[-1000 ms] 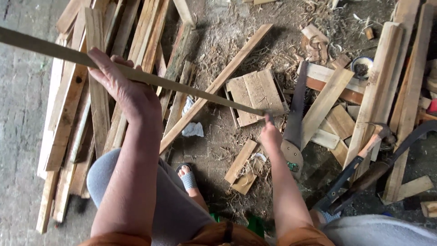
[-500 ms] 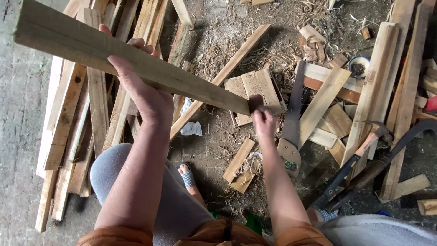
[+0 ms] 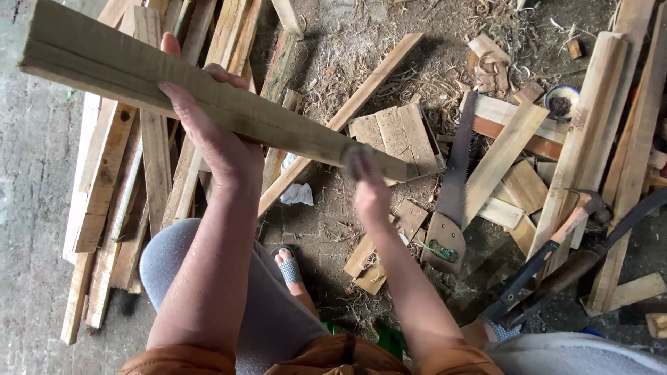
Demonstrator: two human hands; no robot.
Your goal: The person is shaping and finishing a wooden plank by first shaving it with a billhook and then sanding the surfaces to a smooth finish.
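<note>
Head view | left hand (image 3: 215,142) grasps the pale wooden plank (image 3: 208,104) at its middle, right hand (image 3: 368,191) pinches its lower end | plank is flat, long, held in air from upper left to frame centre | below: scrap boards (image 3: 396,135), a hand saw (image 3: 451,187), little free ground

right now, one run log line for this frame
left hand: grips wooden plank, raised, tilted | right hand: at plank's lower end, blurred | hand saw: on ground, untouched
</note>
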